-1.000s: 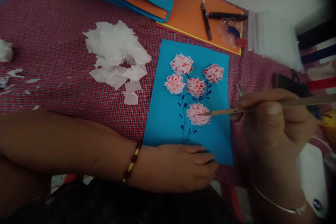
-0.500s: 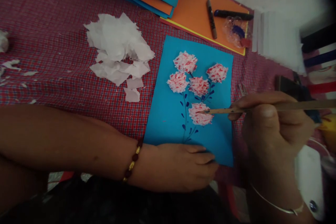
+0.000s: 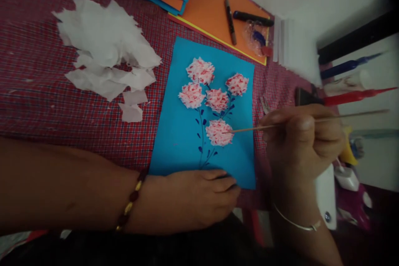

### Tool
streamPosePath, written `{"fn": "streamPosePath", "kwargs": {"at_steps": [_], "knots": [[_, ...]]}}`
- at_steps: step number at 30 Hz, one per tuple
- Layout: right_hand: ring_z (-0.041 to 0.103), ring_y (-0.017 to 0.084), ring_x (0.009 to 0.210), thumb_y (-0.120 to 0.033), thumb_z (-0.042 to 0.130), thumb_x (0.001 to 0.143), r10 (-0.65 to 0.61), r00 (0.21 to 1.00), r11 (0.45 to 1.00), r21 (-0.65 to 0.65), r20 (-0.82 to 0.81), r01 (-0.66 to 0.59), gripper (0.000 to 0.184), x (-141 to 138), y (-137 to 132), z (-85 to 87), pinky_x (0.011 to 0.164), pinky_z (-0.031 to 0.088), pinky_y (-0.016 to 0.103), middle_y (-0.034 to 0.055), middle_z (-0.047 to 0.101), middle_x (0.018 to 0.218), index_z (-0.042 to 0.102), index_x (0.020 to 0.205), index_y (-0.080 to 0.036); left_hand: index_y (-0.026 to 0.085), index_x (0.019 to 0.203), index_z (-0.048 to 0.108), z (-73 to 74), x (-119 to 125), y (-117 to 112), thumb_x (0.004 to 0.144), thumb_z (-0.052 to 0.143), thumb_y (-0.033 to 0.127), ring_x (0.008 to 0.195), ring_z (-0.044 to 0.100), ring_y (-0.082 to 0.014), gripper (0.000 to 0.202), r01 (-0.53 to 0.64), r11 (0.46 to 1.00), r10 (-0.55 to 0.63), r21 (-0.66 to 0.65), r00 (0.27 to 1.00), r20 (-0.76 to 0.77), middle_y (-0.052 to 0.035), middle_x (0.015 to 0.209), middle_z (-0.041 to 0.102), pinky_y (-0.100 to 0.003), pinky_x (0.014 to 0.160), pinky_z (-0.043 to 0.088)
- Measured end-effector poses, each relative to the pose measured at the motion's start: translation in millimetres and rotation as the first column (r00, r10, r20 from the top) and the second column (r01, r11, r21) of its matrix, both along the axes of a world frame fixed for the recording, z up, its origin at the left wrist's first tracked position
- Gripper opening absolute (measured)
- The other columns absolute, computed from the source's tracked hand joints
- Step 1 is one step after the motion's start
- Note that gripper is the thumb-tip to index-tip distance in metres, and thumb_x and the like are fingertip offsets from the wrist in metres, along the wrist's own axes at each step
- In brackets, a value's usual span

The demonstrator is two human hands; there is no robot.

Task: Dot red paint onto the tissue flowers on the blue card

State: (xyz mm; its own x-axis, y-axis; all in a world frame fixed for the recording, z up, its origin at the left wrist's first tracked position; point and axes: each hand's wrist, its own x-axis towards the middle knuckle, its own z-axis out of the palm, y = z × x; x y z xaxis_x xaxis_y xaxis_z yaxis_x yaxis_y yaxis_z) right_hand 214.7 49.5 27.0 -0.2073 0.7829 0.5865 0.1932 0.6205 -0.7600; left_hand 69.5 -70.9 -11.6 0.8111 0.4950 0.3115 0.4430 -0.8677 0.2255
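Observation:
A blue card (image 3: 181, 141) lies on the red checked cloth (image 3: 62, 112), with several white-and-red tissue flowers on painted dark blue stems. My right hand (image 3: 304, 141) is closed round a thin wooden brush (image 3: 311, 120), whose tip touches the lowest flower (image 3: 219, 133). My left hand (image 3: 199, 199) lies flat along the card's near edge, fingers together and stretched out, pressing it down. A beaded bracelet sits on the left wrist, a thin bangle on the right.
Torn white tissue pieces (image 3: 106, 50) lie left of the card. Behind it are stacked blue and orange sheets (image 3: 205, 8) with two dark markers (image 3: 230, 20) and a small plastic wrapper. Paint tubes and a white object (image 3: 326, 199) crowd the right side.
The view has shifted, so everything sits further left and lower in the picture. The brush tip stays on the lowest flower. My left hand keeps its place on the card's near edge.

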Motion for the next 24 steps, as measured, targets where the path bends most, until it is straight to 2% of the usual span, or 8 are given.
{"fn": "streamPosePath", "kwargs": {"at_steps": [4,9,18,24], "knots": [[0.049,0.01,0.04,-0.029,0.055,0.088,-0.04,0.999,0.997,-0.066,0.019,0.041,0.021,1.4,2.1,1.1,0.037,0.035,0.029,-0.0039,0.053,0.053,0.066,0.073,-0.02,0.018,0.118,0.062,0.0,-0.3,0.8,0.093,0.043,0.021,0.12,0.051,-0.017,0.031,0.016,1.0,-0.016,0.002,1.0,0.007,-0.0053,0.13,0.056,-0.03,0.104,0.04],[0.049,0.009,0.042,-0.027,0.052,0.09,-0.051,0.998,0.995,-0.081,0.03,0.053,0.025,3.4,1.4,3.6,0.035,0.032,0.027,-0.0025,0.053,0.057,0.064,0.069,-0.019,0.019,0.109,0.066,1.5,-2.7,1.9,0.092,0.046,0.02,0.117,0.054,-0.0167,0.025,0.003,1.0,-0.003,0.026,1.0,0.03,-0.0053,0.125,0.059,-0.03,0.1,0.042],[0.044,0.008,0.038,-0.03,0.056,0.087,0.015,0.994,0.995,-0.103,0.108,-0.004,0.022,1.4,5.9,-2.2,0.034,0.03,0.026,-0.0047,0.049,0.049,0.066,0.069,-0.02,0.021,0.102,0.068,0.3,-1.9,1.4,0.091,0.046,0.02,0.118,0.053,-0.017,0.024,-0.001,1.0,0.0,0.03,0.999,0.038,-0.0045,0.125,0.058,-0.03,0.101,0.043],[0.048,0.009,0.041,-0.028,0.053,0.089,-0.065,0.997,0.996,-0.057,0.053,0.068,0.025,1.0,4.5,1.8,0.036,0.034,0.026,-0.0033,0.051,0.054,0.064,0.068,-0.02,0.025,0.093,0.068,-1.2,-1.4,0.4,0.086,0.056,0.021,0.114,0.055,-0.0167,0.015,-0.038,0.998,0.033,0.047,0.994,0.105,-0.0036,0.12,0.062,-0.029,0.093,0.047]]}}
